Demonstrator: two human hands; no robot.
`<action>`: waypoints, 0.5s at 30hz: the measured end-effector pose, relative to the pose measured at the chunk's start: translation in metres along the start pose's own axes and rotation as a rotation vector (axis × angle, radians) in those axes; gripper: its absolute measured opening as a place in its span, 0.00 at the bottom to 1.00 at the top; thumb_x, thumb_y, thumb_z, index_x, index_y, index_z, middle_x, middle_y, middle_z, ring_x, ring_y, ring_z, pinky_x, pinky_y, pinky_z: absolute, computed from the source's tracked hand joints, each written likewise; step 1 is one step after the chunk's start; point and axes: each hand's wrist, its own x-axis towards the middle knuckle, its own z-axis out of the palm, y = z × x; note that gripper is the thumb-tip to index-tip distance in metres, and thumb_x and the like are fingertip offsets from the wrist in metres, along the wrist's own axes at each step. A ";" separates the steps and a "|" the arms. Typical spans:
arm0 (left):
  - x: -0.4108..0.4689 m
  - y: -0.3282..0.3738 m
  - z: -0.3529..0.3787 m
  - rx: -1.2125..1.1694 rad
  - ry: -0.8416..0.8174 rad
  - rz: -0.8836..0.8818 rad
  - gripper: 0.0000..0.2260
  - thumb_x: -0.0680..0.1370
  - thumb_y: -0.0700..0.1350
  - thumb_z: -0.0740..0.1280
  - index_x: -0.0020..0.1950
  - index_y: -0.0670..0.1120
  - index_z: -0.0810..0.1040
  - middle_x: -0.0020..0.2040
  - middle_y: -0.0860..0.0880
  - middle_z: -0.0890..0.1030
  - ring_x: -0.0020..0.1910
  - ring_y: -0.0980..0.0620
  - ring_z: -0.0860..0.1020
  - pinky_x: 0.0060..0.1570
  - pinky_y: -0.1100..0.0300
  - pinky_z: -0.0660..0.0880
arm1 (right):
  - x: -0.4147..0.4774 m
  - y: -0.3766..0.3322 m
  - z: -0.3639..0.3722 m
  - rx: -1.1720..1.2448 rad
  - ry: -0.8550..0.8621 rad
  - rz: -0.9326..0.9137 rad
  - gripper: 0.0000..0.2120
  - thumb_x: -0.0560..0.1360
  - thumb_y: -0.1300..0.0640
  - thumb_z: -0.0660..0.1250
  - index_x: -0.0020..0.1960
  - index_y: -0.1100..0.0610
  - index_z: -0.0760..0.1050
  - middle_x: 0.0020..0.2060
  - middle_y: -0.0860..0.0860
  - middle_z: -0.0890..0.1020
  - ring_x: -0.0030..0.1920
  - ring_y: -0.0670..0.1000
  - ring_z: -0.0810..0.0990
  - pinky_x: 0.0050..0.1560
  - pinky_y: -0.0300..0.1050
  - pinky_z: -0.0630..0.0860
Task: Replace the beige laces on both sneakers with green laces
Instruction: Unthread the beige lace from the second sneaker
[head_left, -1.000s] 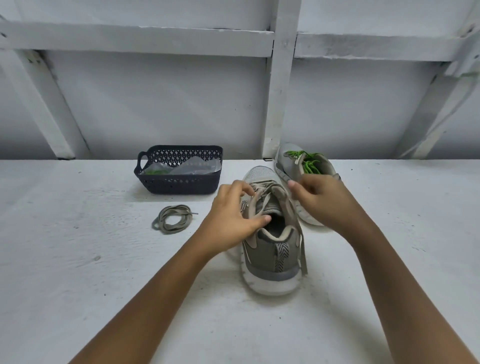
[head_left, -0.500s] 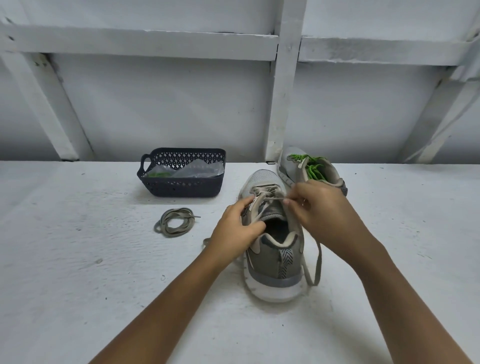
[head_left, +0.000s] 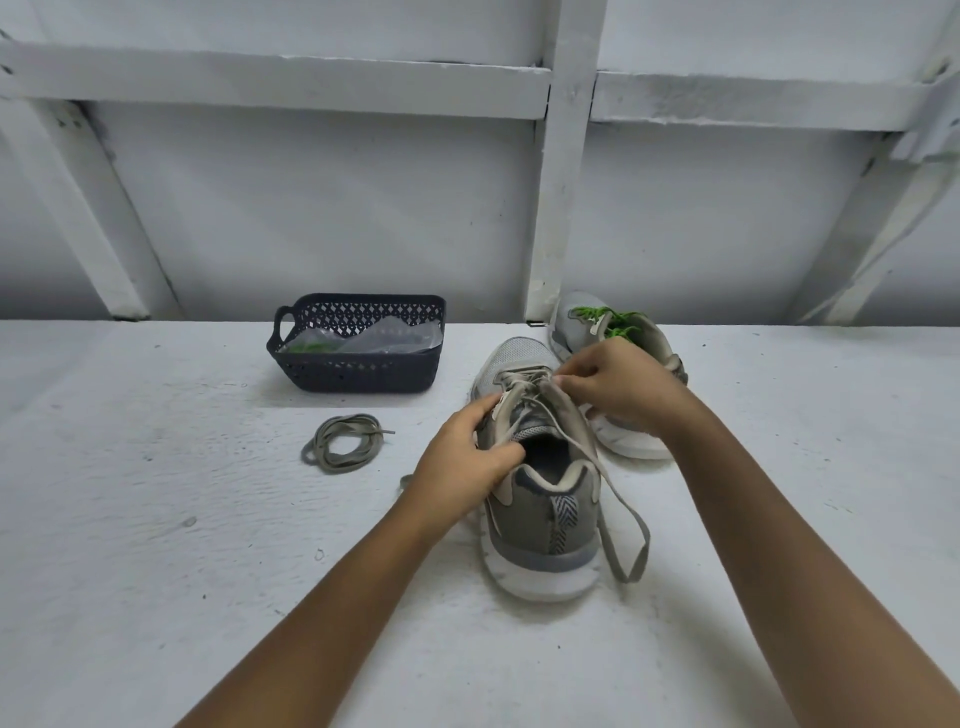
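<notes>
- Low in the middle of the frame I see the near sneaker (head_left: 540, 519). It stands on the white table (head_left: 156, 571) with its heel toward the bottom edge.
- A beige lace (head_left: 631, 525) is threaded through this shoe. One loose end drops down the right side of the shoe and bends in a loop beside the sole.
- The left hand (head_left: 467, 457) grips the left side of the near sneaker. Its fingers are curled round the edge and the thumb lies at the shoe's mouth.
- The right hand (head_left: 618, 387) is just above the shoe's lace holes. Its fingertips are pressed together and pinch the beige lace there.
- Left of the hands, a coiled lace (head_left: 343, 442) of the same beige lies flat on the table, apart from both shoes.
- Further up, left of the middle, sits a dark basket (head_left: 358, 371). A clear plastic bag (head_left: 384, 338) lies in it, with something green under the plastic.
- Behind the right hand is the far sneaker (head_left: 576, 317), partly hidden. It has a green lace (head_left: 597, 313) in it.
- At the top, a white wall (head_left: 311, 208) with white beams rises behind the table.
</notes>
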 end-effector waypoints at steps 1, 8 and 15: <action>0.001 0.000 0.000 -0.004 -0.009 -0.001 0.34 0.61 0.48 0.65 0.69 0.51 0.71 0.61 0.53 0.78 0.59 0.57 0.76 0.63 0.56 0.72 | 0.003 -0.001 0.000 0.027 -0.010 0.004 0.05 0.76 0.58 0.68 0.44 0.58 0.82 0.36 0.54 0.83 0.34 0.48 0.81 0.30 0.34 0.75; 0.005 -0.003 -0.004 -0.015 -0.060 -0.030 0.38 0.60 0.48 0.68 0.72 0.51 0.68 0.64 0.51 0.75 0.60 0.55 0.75 0.63 0.54 0.72 | 0.019 -0.003 0.013 0.040 -0.045 0.066 0.12 0.79 0.60 0.59 0.46 0.68 0.76 0.33 0.57 0.77 0.33 0.53 0.77 0.30 0.38 0.75; 0.005 -0.004 0.000 -0.026 -0.028 0.001 0.36 0.61 0.48 0.66 0.71 0.51 0.69 0.62 0.53 0.77 0.57 0.59 0.75 0.60 0.62 0.72 | 0.020 -0.001 0.021 0.106 0.064 0.061 0.13 0.80 0.56 0.59 0.39 0.60 0.73 0.26 0.51 0.73 0.24 0.45 0.70 0.19 0.31 0.65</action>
